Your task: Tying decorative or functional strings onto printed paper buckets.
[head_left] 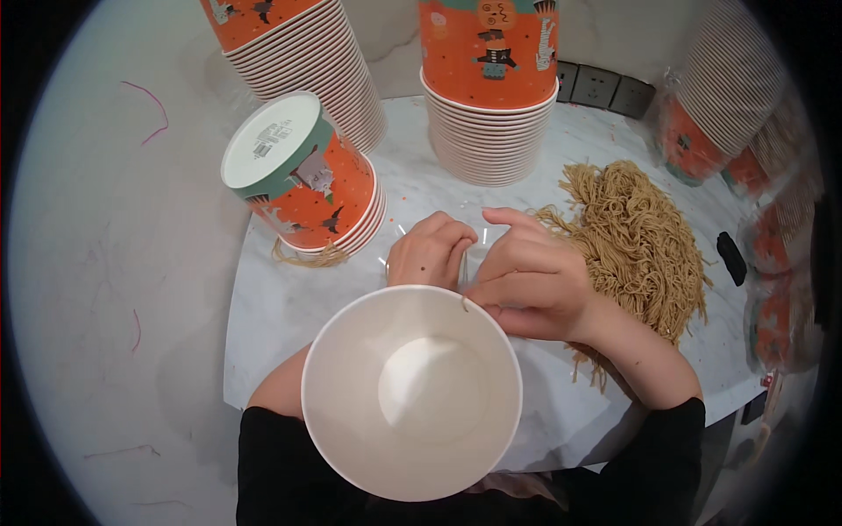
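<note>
A large white paper bucket point(346, 412) stands with its mouth toward me, its inside bare, between my forearms. At its far rim, a short bit of tan cord point(465, 303) pokes through to the inside. My left hand point(430, 252) is closed just beyond that rim, with a thin strand of the cord running down from its fingertips. Beside it, my right hand point(533, 279) has its lower fingers bent in at the rim by the cord, the uppermost finger stretched out. Its fingertips are partly blurred. The bucket's outer wall is hidden.
A heap of tan cords point(640, 250) lies to the right on the marbled table point(272, 324). Upside-down orange buckets with cords point(311, 188) sit at left. Tall bucket stacks point(491, 96) stand behind, wrapped stacks point(737, 96) at right. A small black object point(731, 259) lies near the right edge.
</note>
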The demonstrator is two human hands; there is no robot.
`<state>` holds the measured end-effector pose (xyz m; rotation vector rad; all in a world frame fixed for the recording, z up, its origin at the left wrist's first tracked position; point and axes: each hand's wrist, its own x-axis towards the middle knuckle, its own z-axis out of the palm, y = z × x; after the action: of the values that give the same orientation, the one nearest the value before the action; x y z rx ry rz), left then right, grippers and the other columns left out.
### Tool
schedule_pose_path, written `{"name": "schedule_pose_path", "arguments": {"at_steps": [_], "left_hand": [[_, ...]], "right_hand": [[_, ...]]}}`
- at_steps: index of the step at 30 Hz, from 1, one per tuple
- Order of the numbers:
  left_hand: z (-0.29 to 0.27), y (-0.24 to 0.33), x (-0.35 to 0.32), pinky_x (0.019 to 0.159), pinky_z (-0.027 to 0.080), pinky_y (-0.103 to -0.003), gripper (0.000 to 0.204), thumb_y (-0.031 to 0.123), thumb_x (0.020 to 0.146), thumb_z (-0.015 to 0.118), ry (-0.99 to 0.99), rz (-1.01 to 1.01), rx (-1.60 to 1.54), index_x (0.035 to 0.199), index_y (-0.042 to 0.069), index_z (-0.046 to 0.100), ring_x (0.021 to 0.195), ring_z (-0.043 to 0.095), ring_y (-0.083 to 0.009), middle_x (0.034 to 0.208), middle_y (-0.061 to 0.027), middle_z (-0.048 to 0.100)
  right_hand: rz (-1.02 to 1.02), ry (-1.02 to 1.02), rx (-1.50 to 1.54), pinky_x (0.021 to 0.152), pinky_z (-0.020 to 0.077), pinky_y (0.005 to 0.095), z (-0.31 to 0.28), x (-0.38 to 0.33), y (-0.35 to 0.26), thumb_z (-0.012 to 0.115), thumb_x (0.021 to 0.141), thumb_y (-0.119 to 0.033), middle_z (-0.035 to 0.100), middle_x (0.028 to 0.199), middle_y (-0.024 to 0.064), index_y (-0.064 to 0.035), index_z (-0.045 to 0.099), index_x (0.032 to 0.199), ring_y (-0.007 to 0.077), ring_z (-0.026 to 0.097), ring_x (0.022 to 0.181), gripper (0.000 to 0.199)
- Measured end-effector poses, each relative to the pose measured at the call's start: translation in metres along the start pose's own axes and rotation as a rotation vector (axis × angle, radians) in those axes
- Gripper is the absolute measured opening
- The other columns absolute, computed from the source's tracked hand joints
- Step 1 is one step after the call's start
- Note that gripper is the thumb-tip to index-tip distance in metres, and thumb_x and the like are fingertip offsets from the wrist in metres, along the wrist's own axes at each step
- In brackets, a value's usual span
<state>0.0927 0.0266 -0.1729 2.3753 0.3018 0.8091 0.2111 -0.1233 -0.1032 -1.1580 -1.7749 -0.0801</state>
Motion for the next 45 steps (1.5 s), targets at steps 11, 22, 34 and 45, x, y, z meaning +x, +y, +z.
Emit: {"name": "schedule_pose_path", "arguments": {"at_steps": [11,22,34,45], "left_hand": [[-0.016,0.002,0.010,0.075,0.051,-0.038,0.026,0.002,0.086,0.065,-0.004,0.126,-0.090,0.106,0.015,0.076,0.084,0.061,-0.0233,0.102,-0.0041,0.069],[-0.036,0.019,-0.009,0.083,0.055,-0.026,0.013,0.009,0.097,0.067,-0.388,-0.388,-1.397,0.104,-0.002,0.071,0.096,0.070,-0.0139,0.103,-0.0072,0.071],[-0.020,-0.006,-0.003,0.073,0.046,-0.024,0.009,0.007,0.093,0.073,-0.444,-0.285,-1.287,0.089,-0.001,0.072,0.084,0.060,-0.0097,0.091,-0.0035,0.063],[-0.020,-0.010,-0.001,0.076,0.049,-0.024,0.006,0.007,0.093,0.072,-0.433,-0.187,-1.220,0.096,0.001,0.074,0.086,0.061,-0.0100,0.097,-0.0037,0.063]], "right_hand": [[0.034,0.024,-0.049,0.110,0.0417,0.0536,-0.006,-0.001,0.005,0.086,0.074,-0.013,0.065,0.081,-0.0033,-0.0134,0.079,0.091,0.0144,0.063,0.077,0.019],[0.038,0.039,-0.123,0.109,0.0415,0.0542,-0.012,-0.004,0.011,0.082,0.076,-0.014,0.064,0.085,-0.0011,-0.0123,0.077,0.095,0.0180,0.064,0.081,0.020],[0.017,0.012,-0.078,0.112,0.0391,0.0551,-0.014,-0.007,0.016,0.082,0.077,-0.013,0.065,0.085,-0.0025,-0.0137,0.078,0.095,0.0164,0.064,0.082,0.019],[0.115,-0.015,0.099,0.107,0.0420,0.0500,-0.017,-0.006,0.019,0.080,0.078,-0.007,0.067,0.089,-0.0009,-0.0133,0.077,0.097,0.0181,0.065,0.084,0.020]]}}
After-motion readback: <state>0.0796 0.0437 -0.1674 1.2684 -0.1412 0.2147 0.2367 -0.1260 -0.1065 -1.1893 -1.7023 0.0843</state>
